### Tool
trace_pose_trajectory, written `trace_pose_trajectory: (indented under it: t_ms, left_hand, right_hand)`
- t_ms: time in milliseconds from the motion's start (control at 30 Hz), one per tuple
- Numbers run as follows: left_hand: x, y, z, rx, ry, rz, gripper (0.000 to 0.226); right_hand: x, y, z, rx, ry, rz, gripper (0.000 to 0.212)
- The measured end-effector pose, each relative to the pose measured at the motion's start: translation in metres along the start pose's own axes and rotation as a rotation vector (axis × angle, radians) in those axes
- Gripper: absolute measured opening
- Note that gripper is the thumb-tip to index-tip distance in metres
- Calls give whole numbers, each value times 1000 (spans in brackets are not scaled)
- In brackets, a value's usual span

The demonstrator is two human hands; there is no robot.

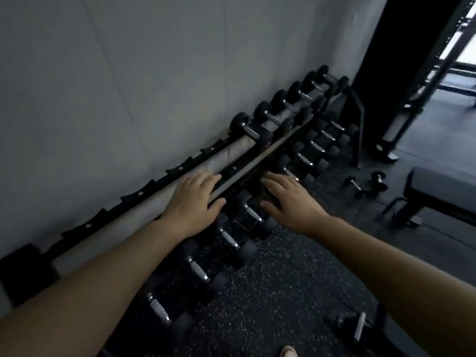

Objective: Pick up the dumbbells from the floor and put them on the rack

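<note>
Gym rack (239, 173), both hands' fingers (206, 181) spread, empty

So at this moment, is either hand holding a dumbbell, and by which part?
Neither. The left hand lies open on the rack's front rail; the right hand hovers open, gripping nothing.

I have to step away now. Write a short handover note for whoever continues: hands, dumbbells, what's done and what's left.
Left hand: open, empty, over the front rail of the rack's top tier.
Right hand: open, empty, spread above the lower tier.
Done: six dumbbells sit at the far end of the top tier; the lower tier is filled along its length.
Left: two small dumbbells on the floor beside the bench, and one more dumbbell at the bottom edge, partly cut off.
The empty cradles on the top tier's near side are free.
</note>
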State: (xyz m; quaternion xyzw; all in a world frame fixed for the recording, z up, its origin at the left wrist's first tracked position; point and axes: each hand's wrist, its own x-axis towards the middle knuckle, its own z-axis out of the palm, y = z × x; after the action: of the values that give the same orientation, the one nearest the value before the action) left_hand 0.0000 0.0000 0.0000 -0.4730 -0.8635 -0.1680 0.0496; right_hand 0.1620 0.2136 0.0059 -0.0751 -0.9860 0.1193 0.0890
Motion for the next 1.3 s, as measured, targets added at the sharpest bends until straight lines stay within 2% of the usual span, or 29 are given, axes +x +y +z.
trace_pose_trajectory:
  t_ms: [200, 500, 700, 867, 1067, 1300]
  left_hand:
    - [49, 50, 59, -59, -143, 32, 64]
    - [178, 122, 116, -48, -163, 110, 64]
    - [254, 164, 156, -85, -165, 164, 62]
    - [321, 182, 187, -81, -182, 235, 61]
    - [441, 196, 221, -115, -190, 318, 61]
    - [573, 211, 280, -184, -243, 436, 61]
  right_hand:
    - [-46, 83, 12, 10, -53, 209, 63]
    - [-53, 225, 0, 32, -38, 338, 63]
    - [-41, 307, -6, 16, -47, 404, 72]
    - [-16, 368, -19, 1, -23, 456, 76]
    - [36, 451, -48, -58, 42, 508, 73]
    - [90, 533, -48, -66, 27, 650, 72]
